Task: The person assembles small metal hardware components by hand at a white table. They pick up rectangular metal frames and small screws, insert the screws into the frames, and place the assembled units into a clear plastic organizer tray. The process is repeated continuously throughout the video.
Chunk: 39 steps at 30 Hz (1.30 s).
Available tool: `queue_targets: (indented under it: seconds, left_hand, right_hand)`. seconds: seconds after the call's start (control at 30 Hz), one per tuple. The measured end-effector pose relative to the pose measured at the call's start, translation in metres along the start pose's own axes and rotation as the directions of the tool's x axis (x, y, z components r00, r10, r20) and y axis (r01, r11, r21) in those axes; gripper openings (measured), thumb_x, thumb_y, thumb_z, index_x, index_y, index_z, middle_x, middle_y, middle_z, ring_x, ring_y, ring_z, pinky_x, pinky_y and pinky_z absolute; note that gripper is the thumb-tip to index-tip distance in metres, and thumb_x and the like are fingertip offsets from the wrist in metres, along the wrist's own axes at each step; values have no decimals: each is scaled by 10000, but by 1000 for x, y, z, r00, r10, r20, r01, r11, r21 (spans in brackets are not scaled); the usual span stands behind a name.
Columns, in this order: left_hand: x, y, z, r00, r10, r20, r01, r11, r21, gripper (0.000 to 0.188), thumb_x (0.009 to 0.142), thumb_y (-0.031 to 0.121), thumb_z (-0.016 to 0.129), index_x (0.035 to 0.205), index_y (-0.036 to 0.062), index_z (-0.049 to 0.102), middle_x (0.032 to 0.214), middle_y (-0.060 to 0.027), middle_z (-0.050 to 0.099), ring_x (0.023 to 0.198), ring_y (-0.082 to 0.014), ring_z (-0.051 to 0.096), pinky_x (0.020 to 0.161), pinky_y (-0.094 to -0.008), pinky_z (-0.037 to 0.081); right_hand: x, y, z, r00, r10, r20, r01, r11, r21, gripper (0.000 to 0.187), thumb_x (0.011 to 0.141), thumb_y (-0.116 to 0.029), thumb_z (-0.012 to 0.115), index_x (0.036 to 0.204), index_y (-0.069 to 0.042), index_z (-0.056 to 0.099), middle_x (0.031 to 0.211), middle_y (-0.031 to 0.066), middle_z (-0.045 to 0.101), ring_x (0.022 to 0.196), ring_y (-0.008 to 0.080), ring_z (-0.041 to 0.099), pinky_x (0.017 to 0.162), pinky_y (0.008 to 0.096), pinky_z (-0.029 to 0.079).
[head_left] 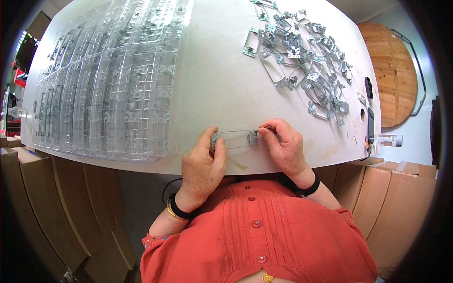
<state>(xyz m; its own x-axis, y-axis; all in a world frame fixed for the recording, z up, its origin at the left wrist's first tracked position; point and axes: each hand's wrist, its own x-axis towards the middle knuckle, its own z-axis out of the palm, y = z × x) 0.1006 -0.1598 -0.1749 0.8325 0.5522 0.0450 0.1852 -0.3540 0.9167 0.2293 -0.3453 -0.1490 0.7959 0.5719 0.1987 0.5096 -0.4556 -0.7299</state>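
Between my hands, just above the near side of the table, is a thin metal wire bracket (252, 137) with two long parallel wires and a small plate at each end. My left hand (203, 162) grips its left end between thumb and fingers, partly covering that plate. At the bracket's right end my right hand (287, 146) is closed in a pinch, thumb against forefinger at the plate's edge. Its fingertips hide what exactly lies between them. A loose pile of similar metal brackets (309, 61) spreads over the table's right side.
Clear plastic trays (173, 104) holding rows of metal brackets cover the left of the white table (217, 70). A phone (370, 123) lies at the right edge, beside a clear bottle (389, 140). Cardboard boxes (394, 193) stand below on both sides. A round wooden board (389, 70) leans at right.
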Motion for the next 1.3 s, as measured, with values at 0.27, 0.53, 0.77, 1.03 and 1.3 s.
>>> queue_targets:
  seconds: [0.27,0.53,0.77,1.03,1.3]
  left_hand:
    - [0,3,-2,1000,-8,13,7,1000,22,284,1072,131,724,1303,-33,727,647,15,516,582,-51,452,542,-276,404]
    - [0,2,0,1000,3,-16,-3,1000,12,287,1072,154,721,1291,-31,735,644,1,520,574,-65,456,541,-288,402]
    - [1,6,-2,1000,3,-13,-3,1000,16,285,1069,154,727,1285,-33,737,640,-9,509,572,-72,443,537,-294,392]
    - [-1,3,-2,1000,-19,-9,19,1000,13,280,1071,152,727,1277,-38,738,639,-3,474,579,-64,425,532,-297,373]
    - [-1,3,-2,1000,-12,15,11,998,57,269,1055,169,707,1282,24,721,737,-149,658,651,-297,653,599,-422,516]
  right_hand:
    - [-3,0,-3,1000,-9,-8,9,1000,6,88,995,-12,776,1060,-36,721,925,129,724,794,289,711,708,364,558]
    - [-11,-10,-13,997,-42,69,39,998,46,98,984,5,776,1064,-31,731,935,121,737,794,283,719,722,360,571]
    - [-12,-9,-11,995,-18,100,15,1000,26,89,975,-2,784,1047,-26,737,932,124,741,782,293,710,713,364,566]
    - [-13,-4,-5,995,-91,34,90,995,32,93,964,-35,803,1009,-34,722,878,126,716,747,306,686,675,387,538]
    - [-13,-7,-11,992,-99,81,110,984,-140,139,955,-57,812,940,-50,674,863,123,691,747,350,665,665,426,527]
